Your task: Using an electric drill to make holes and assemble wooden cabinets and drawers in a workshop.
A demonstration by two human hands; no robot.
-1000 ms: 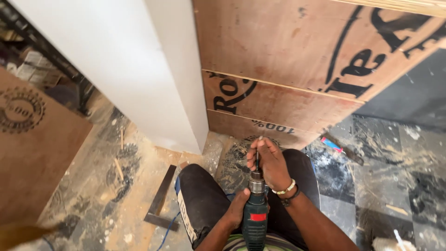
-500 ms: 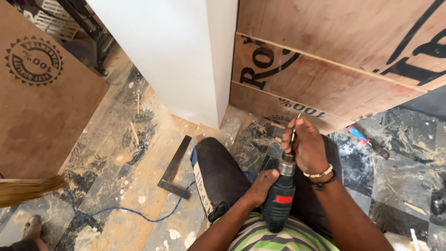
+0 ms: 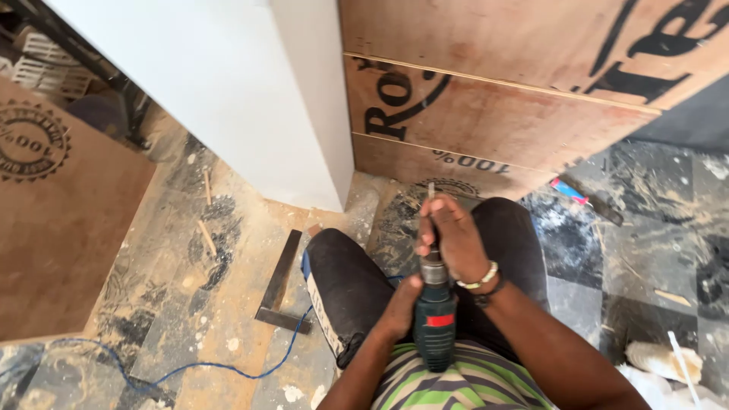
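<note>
left hand closed on green drill body, held over the lap | right hand fingers wrapped round chuck and bit (probably tightening it) | tip: keep bit straight, grip firm | steel square lies on floor nearby

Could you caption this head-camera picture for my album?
Left hand grips a green drill; right hand holds its bit.
</note>
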